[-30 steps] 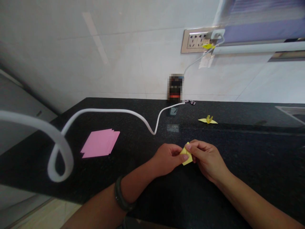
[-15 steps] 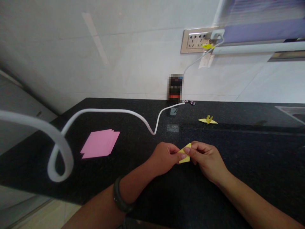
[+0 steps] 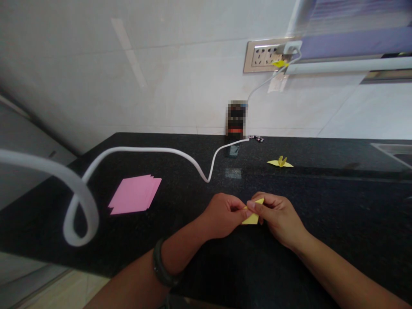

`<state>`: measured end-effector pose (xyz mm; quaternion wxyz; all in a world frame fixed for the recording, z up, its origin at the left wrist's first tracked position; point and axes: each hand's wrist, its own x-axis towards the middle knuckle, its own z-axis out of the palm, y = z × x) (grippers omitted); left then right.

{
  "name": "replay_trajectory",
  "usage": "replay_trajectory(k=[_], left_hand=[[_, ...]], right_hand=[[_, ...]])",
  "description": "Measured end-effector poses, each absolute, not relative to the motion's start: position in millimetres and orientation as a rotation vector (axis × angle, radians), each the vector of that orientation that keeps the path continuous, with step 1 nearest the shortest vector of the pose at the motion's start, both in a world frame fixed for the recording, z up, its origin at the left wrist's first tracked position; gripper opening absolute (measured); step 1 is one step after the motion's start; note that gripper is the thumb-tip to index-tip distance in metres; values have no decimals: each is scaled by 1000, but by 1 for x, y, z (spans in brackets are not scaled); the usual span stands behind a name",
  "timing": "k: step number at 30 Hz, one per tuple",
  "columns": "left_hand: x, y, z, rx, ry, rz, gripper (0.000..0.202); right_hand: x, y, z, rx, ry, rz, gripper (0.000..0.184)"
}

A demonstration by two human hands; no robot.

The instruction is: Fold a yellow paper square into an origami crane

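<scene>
A small folded yellow paper (image 3: 252, 218) is pinched between both hands just above the black countertop (image 3: 337, 206). My left hand (image 3: 223, 214) grips its left side with thumb and fingers closed. My right hand (image 3: 278, 216) pinches its top and right side, fingers curled over it. A dark band sits on my left wrist (image 3: 162, 264). Much of the paper is hidden by my fingers.
A stack of pink paper squares (image 3: 135, 194) lies to the left. A finished yellow folded figure (image 3: 280, 162) rests farther back right. A white cable (image 3: 154, 151) loops across the counter to a dark device (image 3: 237, 120) against the wall, below a socket strip (image 3: 262, 56).
The yellow paper has been turned and flattened between my fingers, from an upright piece to a lower, wedge-like shape. Both hands stayed in about the same place.
</scene>
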<state>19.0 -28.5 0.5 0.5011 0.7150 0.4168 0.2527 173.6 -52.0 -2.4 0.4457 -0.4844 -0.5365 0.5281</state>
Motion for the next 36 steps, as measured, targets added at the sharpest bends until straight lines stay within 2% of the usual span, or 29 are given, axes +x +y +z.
replay_trajectory(k=[7, 10, 13, 15, 17, 20, 23, 28, 33, 36], left_hand=[[18, -28, 3, 1599, 983, 586, 26], [18, -27, 2, 1576, 1007, 633, 27], [18, -25, 0, 1605, 1017, 704, 30], [19, -23, 0, 1601, 1022, 794, 28], [20, -22, 1, 1541, 1064, 919, 32], [21, -22, 3, 1357, 1089, 906, 37], [21, -22, 5, 1159, 939, 776, 35], [20, -21, 7, 1038, 844, 868, 22], [21, -23, 8, 1096, 856, 857, 19], [21, -25, 9, 1118, 848, 847, 17]], right_hand=[[179, -47, 0, -1150, -1050, 1546, 43], [183, -45, 1, -1160, -1088, 1490, 45], [183, -46, 1, -1220, -1397, 1241, 27], [183, -48, 0, -1227, -1552, 964, 13], [186, -50, -1, -1214, -1640, 653, 8], [192, -53, -2, -1171, -1790, 313, 21], [195, -55, -5, -1076, -1944, 201, 30], [188, -55, -7, -1079, -1816, 361, 28], [181, -52, -5, -1238, -1422, 914, 15], [180, -51, -3, -1243, -1364, 1059, 13]])
